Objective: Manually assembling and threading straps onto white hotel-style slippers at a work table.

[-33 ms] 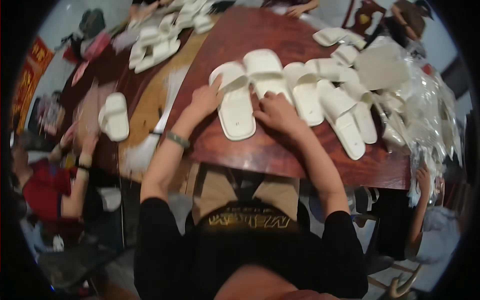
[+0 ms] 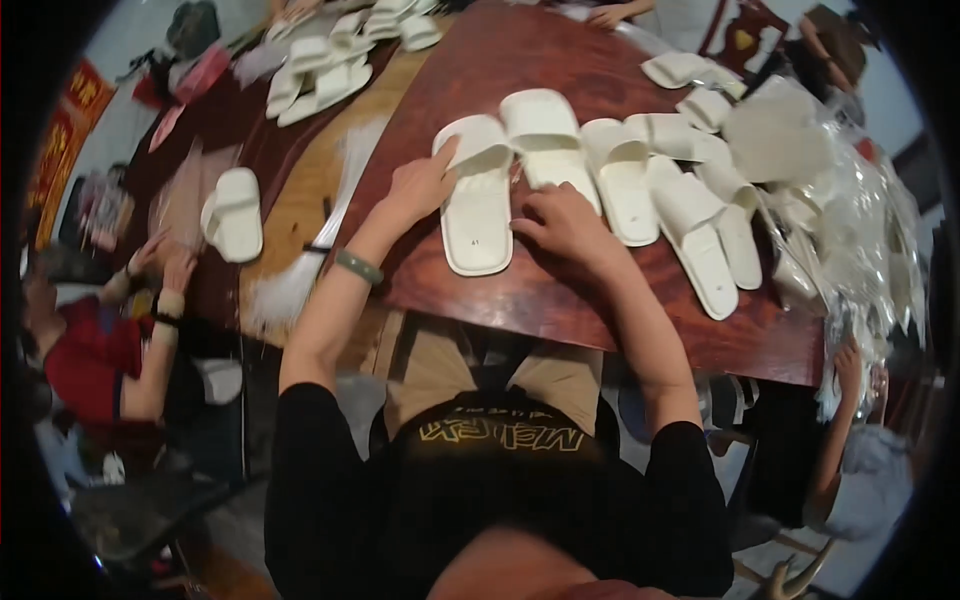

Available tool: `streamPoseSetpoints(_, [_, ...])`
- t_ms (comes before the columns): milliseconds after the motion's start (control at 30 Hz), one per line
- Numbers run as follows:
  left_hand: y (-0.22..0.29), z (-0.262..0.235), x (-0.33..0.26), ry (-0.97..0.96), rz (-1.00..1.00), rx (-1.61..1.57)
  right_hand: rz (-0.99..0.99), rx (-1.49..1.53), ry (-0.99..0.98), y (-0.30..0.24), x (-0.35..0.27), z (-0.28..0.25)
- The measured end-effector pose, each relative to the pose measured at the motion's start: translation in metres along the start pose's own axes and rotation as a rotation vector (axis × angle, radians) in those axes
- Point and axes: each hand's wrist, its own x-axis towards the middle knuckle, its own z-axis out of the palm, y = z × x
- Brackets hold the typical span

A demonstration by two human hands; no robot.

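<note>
A cream slide slipper lies on the dark red table with its heel toward me. My left hand holds its left side, one finger laid on the strap. Just right and farther away is a second cream slipper. The bent fingers of my right hand are over its heel, which they partly hide. My right thumb comes up against the first slipper's right edge. A third slipper lies to the right of that hand, followed by a slanted slipper.
More slippers and clear plastic bags crowd the table's right end. At left, another table bears a pair of slippers, a heap of slippers and white strips. A co-worker in red sits there; another person's hand touches the bags.
The whole view has shifted slightly. My hands and the slippers keep nearly the same places relative to each other.
</note>
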Motion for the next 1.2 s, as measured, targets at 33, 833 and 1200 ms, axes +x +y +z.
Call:
streamPoseSetpoints(33, [-0.005,0.003,-0.004,0.029,0.014,-0.018,0.077,0.239,-0.108,-0.002,0.005,0.003])
streamPoseSetpoints(833, [0.019,0.006,-0.029,-0.083,-0.072,-0.074,0.417,-0.565,0.041,0.011,0.006,-0.002])
streamPoseSetpoints(1200, [0.038,-0.015,-0.030,-0.053,-0.110,-0.041,0.368,-0.558,0.107,-0.002,-0.012,-0.023])
